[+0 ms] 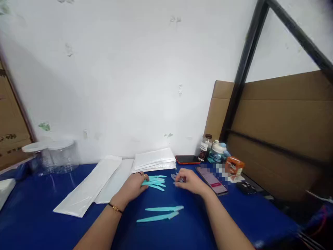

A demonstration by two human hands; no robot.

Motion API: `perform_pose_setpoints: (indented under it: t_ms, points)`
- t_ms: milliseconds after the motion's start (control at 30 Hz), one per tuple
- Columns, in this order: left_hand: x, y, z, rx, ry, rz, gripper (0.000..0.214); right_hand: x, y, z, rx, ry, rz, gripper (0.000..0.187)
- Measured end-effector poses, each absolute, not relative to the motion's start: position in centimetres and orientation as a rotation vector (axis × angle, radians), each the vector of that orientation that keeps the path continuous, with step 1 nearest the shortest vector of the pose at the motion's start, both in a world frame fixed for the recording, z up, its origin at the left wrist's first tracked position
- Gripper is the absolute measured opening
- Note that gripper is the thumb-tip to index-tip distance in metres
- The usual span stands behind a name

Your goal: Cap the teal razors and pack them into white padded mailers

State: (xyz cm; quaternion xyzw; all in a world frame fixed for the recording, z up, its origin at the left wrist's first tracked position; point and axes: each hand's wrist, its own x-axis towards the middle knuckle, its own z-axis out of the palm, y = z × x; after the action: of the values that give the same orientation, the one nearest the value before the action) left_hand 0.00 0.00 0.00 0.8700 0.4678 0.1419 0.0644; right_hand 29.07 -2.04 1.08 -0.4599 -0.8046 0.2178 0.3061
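Teal plastic sticks lie in a loose pile at the middle of the blue table, and that is where I see my left hand in the head view. Its fingers curl onto the near end of the pile and touch it, but I cannot tell whether they pinch a stick or only rest on top. There is a ring on one finger and a bracelet on the wrist.

My right hand sits just to the right of the pile. Its fingertips are bent over some small grey pieces, and the blur hides whether they are pressed together on one.

Two more teal sticks lie side by side nearer to me, apart from both hands.

To the left lie long white bags, with a stack of white packets behind the pile and a clear tub further left. To the right are a red-edged phone, a second phone, a brown bottle, a blue-capped bottle and an orange box, with cardboard standing behind them.
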Motion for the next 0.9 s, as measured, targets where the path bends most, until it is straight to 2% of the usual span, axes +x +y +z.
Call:
perform_pose_setpoints:
  t_ms: [100, 167, 267, 367, 467, 600, 733, 833, 900]
  points:
    - [0.3, -0.6, 0.4, 2.601, 1.407, 0.523, 0.023, 28.8, -2.6, 0.2, -1.122, -2.463, 0.946, 0.027]
    - [0.9, -1.2, 0.6, 2.569, 1.308, 0.504, 0.025, 28.5, -2.7, -0.3, -1.107, -2.553, 1.050, 0.026]
    - [2.3, -2.3, 0.7, 2.514, 1.104, 0.371, 0.026, 27.7, -2.8, -0.6, -1.156, -2.491, 0.973, 0.016]
    - [3.2, -2.9, 0.9, 2.511, 1.060, 0.283, 0.022, 27.3, -2.7, -0.7, -1.202, -2.358, 0.904, 0.015]
    - [2.6, -2.3, 1.3, 2.535, 1.185, 0.301, 0.022, 28.1, -2.2, -0.7, -1.248, -2.264, 0.877, 0.012]
    - [0.5, -0.6, 1.2, 2.520, 1.446, 0.345, 0.023, 29.8, -1.2, -0.7, -1.431, -2.138, 0.680, 0.007]
    - [0.0, -0.2, 1.0, 2.523, 1.504, 0.441, 0.016, 29.7, -1.6, 0.2, -1.455, -2.106, 0.445, 0.014]
    - [0.7, -1.2, 1.4, 2.459, 1.382, 0.495, 0.023, 28.1, -3.0, 0.9, -1.220, -2.303, 0.644, 0.024]
    - [1.3, -2.1, 1.8, 2.384, 1.263, 0.361, 0.030, 26.7, -4.0, 0.8, -1.068, -2.519, 0.823, 0.030]
